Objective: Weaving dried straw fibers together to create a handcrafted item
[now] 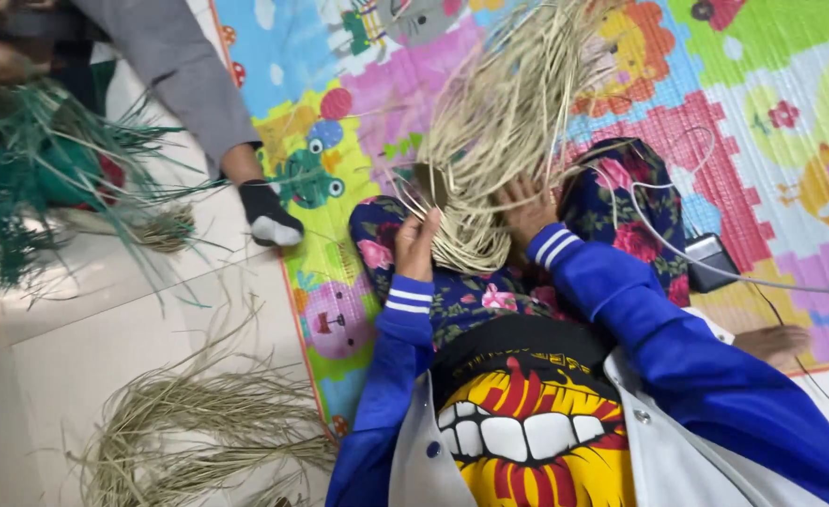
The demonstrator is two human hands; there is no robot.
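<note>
A bundle of pale, stiff straw (490, 160) fans upward from the person's lap over a bright foam mat (762, 103). The left hand (416, 246) grips its lower edge, fingers curled around the strands. The right hand (527, 208) presses flat on it, fingers spread.

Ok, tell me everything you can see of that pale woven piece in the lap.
The woven straw piece looks like pale tan flat reed or grass strips. Its lower part is tightly plaited and rounded, resting on the floral-trousered lap. Long loose strands fan up and outward over the colourful play mat. The left hand grips its left edge; the right hand presses flat on its right side. Its finished shape cannot be told.
</note>
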